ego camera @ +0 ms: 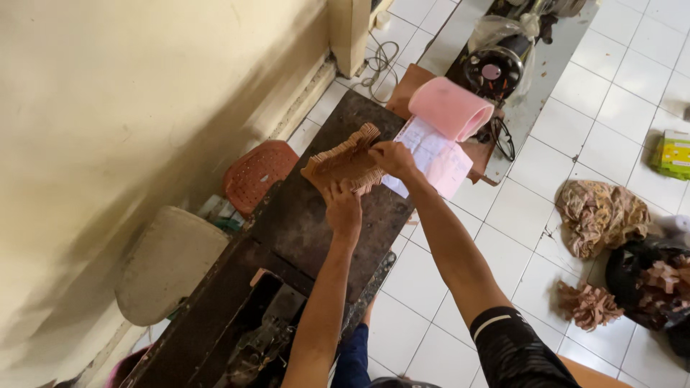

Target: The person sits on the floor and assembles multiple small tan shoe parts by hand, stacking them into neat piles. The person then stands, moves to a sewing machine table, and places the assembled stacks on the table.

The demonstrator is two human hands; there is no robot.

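Both hands (366, 183) gripping brown fabric bundle (345, 164)

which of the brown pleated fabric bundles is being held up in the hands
The fanned brown pleated bundle above the dark worktable, gripped by the left hand and right hand. The other bundles lie on the tiled floor, untouched.

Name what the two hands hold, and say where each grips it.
Both hold a stack of brown pleated pieces: the left hand at its near edge, the right hand at its right edge.
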